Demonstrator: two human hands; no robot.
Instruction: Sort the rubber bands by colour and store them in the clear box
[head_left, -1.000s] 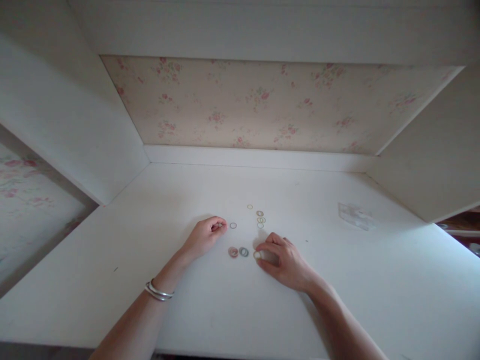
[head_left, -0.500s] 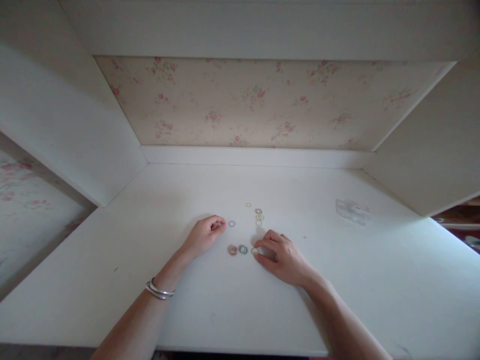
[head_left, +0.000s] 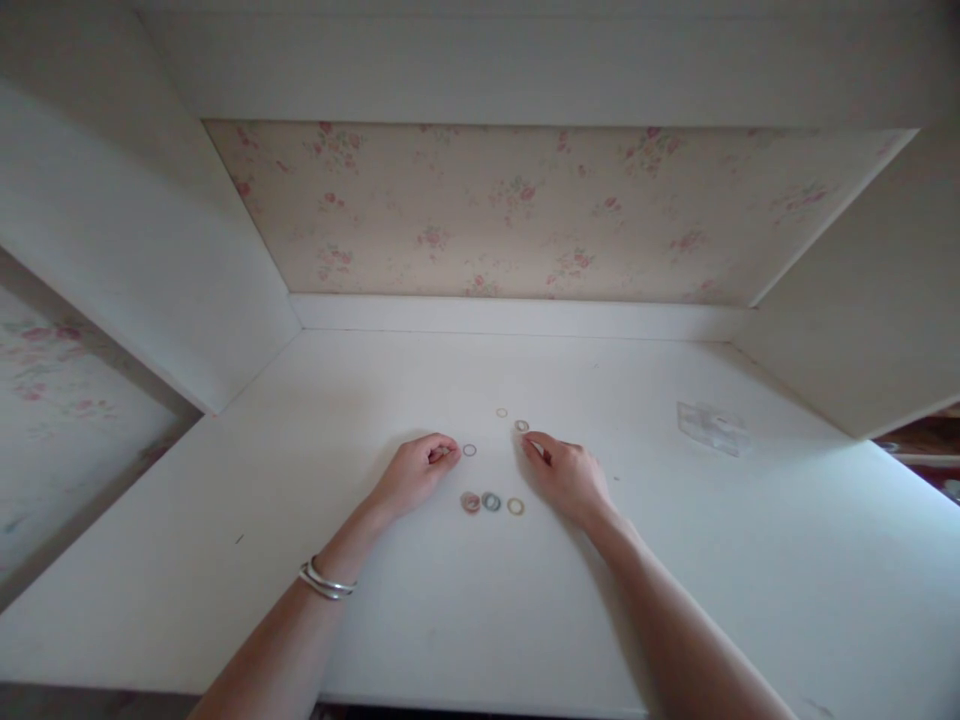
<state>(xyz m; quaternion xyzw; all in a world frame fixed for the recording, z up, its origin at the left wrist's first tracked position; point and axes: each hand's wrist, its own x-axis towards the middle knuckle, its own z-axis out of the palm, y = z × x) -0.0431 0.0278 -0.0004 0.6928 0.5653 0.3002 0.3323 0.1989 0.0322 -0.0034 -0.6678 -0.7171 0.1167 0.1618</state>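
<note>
Small coloured rings lie on a white desk top [head_left: 420, 600]. A pink ring [head_left: 470, 502], a blue-grey ring [head_left: 491, 501] and a yellow ring [head_left: 515, 506] lie in a row between my hands. My left hand [head_left: 415, 472] rests on the desk with its fingers curled and thumb against forefinger, just left of a thin single ring [head_left: 469, 450]. My right hand [head_left: 568, 476] lies flat-ish, its fingertips on a small cluster of rings, of which one ring [head_left: 521, 426] shows; the others are hidden under the fingers. A tiny ring [head_left: 501, 412] lies beyond.
A clear plastic bag [head_left: 711, 428] lies at the right rear of the desk. White side panels [head_left: 150, 250] and a floral back wall [head_left: 525, 210] enclose the desk on three sides. A silver bangle [head_left: 327, 582] is on my left wrist.
My right hand let go of the yellow ring at the end of the row and moved up and away to the cluster of rings. My left hand stayed where it was.
</note>
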